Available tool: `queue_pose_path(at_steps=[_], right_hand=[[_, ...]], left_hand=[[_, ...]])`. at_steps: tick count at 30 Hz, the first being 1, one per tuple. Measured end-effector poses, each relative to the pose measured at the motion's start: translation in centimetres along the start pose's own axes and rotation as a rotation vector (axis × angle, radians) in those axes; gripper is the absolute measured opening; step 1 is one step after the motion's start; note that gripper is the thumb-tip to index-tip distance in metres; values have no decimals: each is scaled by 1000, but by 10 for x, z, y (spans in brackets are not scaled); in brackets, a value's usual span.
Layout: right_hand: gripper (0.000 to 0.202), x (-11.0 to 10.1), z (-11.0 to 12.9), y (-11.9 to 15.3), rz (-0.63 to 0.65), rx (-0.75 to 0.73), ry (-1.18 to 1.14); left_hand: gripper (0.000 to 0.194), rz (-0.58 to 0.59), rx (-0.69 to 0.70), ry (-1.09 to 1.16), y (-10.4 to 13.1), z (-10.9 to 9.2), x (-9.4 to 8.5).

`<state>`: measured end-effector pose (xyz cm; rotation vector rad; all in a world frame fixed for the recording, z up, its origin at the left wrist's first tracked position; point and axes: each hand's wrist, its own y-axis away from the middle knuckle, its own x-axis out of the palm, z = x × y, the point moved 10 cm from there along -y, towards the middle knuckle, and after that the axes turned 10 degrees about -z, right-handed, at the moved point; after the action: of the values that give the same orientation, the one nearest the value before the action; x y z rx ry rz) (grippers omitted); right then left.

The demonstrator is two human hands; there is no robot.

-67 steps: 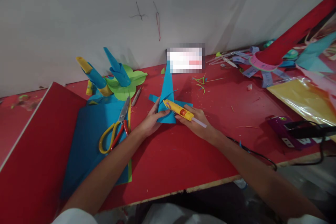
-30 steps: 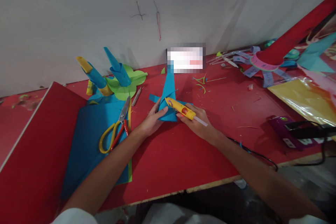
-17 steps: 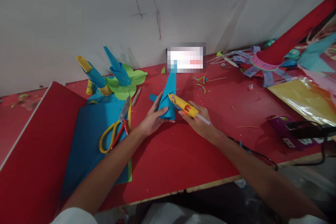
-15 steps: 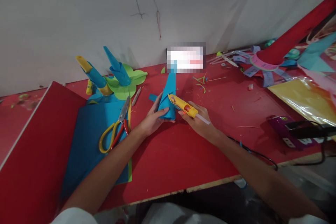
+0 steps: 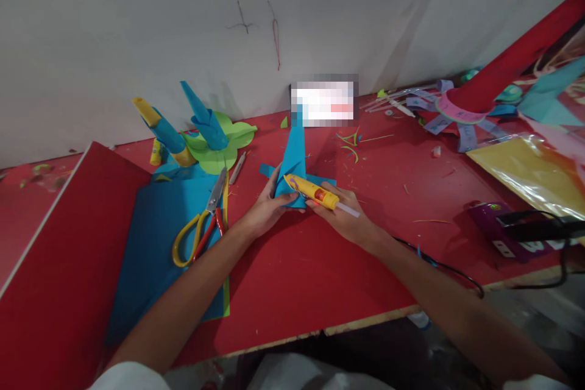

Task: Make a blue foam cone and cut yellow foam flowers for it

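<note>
My left hand (image 5: 269, 206) is closed around the base of a blue paper cone (image 5: 293, 155), which points up and away from me. Its thumb presses on the cone's lower front. In my right hand (image 5: 343, 214) is a yellow glue gun (image 5: 315, 191) with a clear glue stick poking out of its rear. The gun's tip touches or nearly touches the paper, low on the cone; the glue itself is too small to see. A blue paper strip sticks out on both sides behind the cone.
Left of my arm, scissors (image 5: 208, 219) lie on blue paper sheets (image 5: 150, 244). Paper flowers with green petals (image 5: 214, 158) stand near the wall. A red cone (image 5: 525, 55), yellow packet (image 5: 530, 177) and purple box (image 5: 507, 231) are at right. A black cable (image 5: 443, 262) crosses the front edge.
The glue gun has moved slightly left and down across the cone, with my right hand following. More of the blue strip now shows on the cone's right side.
</note>
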<state>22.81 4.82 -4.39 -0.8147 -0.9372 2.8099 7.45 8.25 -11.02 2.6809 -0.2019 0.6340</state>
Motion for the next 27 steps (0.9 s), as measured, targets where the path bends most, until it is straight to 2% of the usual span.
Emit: queue_pose_path(at_steps=[4,10,13,16,21,24,27], right_hand=[[34,1,3,1,4,3,-27],[32,-9,-1,-4,-105,2,45],[34,-11,-4,-5,-110,31,56],[35,-12,-4,-6,-98,41,47],[35,-16,-4,-7,-119,61,32],[34,-16,-4,-7,-116,60,20],[34,-16,-4,-7,-127,57,34]], left_hand=[[109,-27,-1,19,0,0,-1],[117,34,53,-89,1,-5,5],[126,51,86,-133,4,-9,6],[127,112,62,-171,9,-6,10],[118,108,30,-117,8,-2,9],[101,83,34,-58,3,-1,11],[85,60,101,-65,-1,-5,14]])
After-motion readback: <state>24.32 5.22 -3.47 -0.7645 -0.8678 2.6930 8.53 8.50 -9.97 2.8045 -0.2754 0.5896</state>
